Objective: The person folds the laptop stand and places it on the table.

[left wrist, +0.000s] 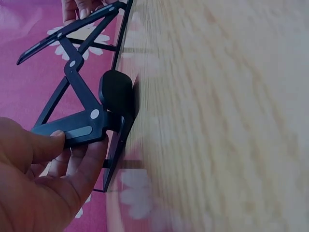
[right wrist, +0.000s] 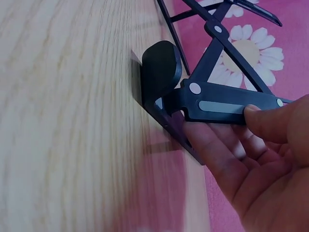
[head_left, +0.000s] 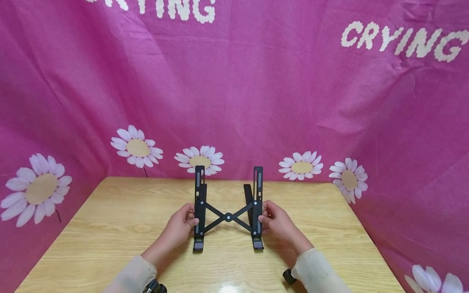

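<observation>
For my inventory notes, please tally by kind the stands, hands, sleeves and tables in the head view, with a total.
Black folding stand: 1
Hands: 2 (left hand, right hand)
Sleeves: 2 (left sleeve, right sleeve)
Table: 1
Total: 6

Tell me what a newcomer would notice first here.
Probably the vivid magenta cloth behind the table, with white "CRYING" lettering high up and daisies lower down. Next, the black stand low mid-view, one side in the left grip, the other in the right grip.
</observation>
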